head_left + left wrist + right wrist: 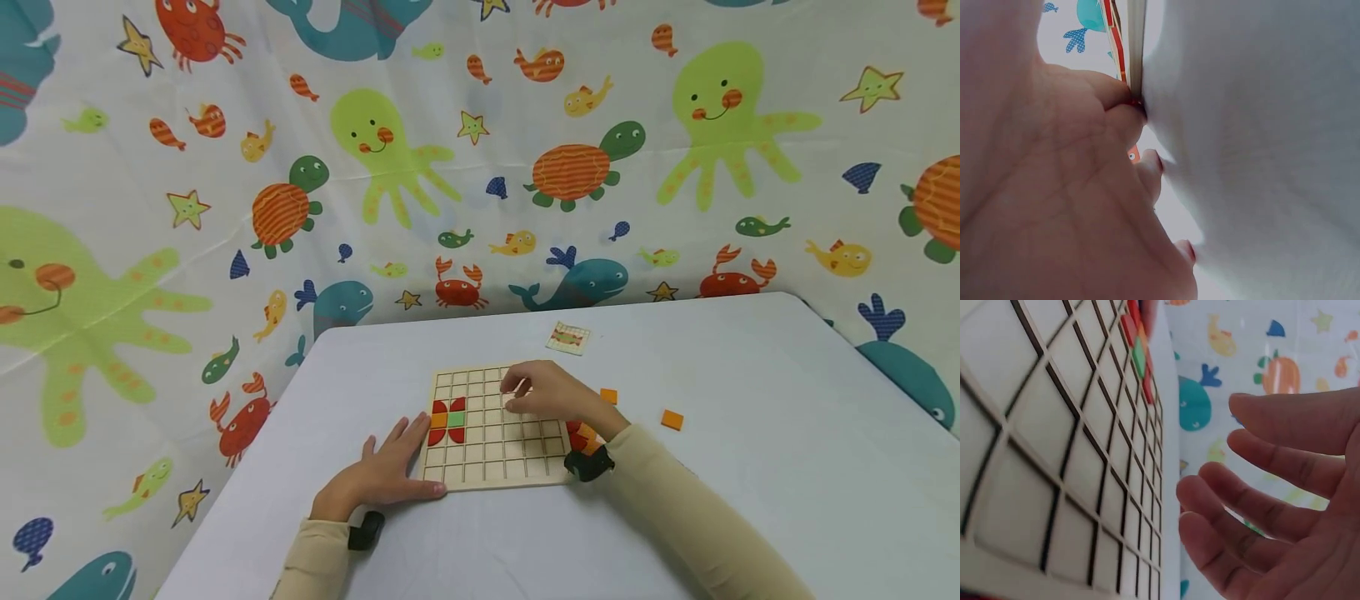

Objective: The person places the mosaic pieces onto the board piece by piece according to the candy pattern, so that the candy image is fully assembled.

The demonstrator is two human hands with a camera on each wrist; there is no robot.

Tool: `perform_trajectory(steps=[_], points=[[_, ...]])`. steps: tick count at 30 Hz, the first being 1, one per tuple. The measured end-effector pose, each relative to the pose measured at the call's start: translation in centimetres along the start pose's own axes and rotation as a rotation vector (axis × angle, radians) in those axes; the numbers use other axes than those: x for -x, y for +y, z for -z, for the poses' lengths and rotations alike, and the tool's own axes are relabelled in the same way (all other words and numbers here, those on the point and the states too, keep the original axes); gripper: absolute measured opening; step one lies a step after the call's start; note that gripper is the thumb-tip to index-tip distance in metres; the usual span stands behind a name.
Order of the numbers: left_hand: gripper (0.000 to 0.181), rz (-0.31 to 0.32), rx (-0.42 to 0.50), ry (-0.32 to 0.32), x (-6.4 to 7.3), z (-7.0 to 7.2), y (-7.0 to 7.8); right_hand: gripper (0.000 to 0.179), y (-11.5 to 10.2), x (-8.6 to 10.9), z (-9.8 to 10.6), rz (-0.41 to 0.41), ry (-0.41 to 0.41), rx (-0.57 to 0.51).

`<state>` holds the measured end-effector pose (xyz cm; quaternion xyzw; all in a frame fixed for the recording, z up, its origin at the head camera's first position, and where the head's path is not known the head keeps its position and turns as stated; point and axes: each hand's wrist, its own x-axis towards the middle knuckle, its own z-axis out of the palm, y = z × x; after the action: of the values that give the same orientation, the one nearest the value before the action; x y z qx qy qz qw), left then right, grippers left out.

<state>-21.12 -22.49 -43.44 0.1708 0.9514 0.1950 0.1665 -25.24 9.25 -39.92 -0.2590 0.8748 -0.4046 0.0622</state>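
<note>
A wooden grid board (487, 454) lies on the white table, also seen edge-on in the left wrist view. At its left side, red rounded pieces (457, 435) surround a green square (456, 419), with an orange square (438, 421) beside it. My left hand (386, 471) rests at the board's left edge, fingers spread; its thumb touches the near left corner. Over the upper right part of the board hovers my right hand (551, 392). Its fingers are loosely bent, and the right wrist view shows nothing between the fingers (1260, 506).
A small pattern card (568, 338) lies behind the board. Two loose orange squares (672, 419) are to the right. Red and orange pieces (585, 435) sit by the board's right edge, partly hidden under my right wrist. A sea-animal printed curtain (465, 183) hangs behind the table.
</note>
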Motion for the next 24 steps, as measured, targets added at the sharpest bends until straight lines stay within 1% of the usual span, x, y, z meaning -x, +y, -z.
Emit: perform_trajectory(steps=[6, 12, 17, 20, 24], points=[[0.121, 0.003, 0.003, -0.002, -0.1, -0.1, 0.1, 0.031, 1.4, 1.2, 2.5, -0.007, -0.012, 0.021], [0.122, 0.006, 0.007, -0.001, 0.0, -0.1, 0.1, 0.036, 2.7, 2.3, 4.9, -0.059, 0.004, 0.069], [0.122, 0.003, 0.004, -0.002, 0.1, 0.0, 0.0, 0.035, 3.9, 2.9, 6.6, -0.156, 0.019, 0.092], [0.122, -0.001, 0.010, -0.005, 0.1, 0.1, 0.1, 0.035, 4.6, 3.3, 7.3, -0.226, 0.003, 0.105], [0.122, -0.004, 0.021, -0.009, 0.1, 0.2, 0.2, 0.034, 5.5, 3.7, 7.9, -0.287, -0.022, 0.122]])
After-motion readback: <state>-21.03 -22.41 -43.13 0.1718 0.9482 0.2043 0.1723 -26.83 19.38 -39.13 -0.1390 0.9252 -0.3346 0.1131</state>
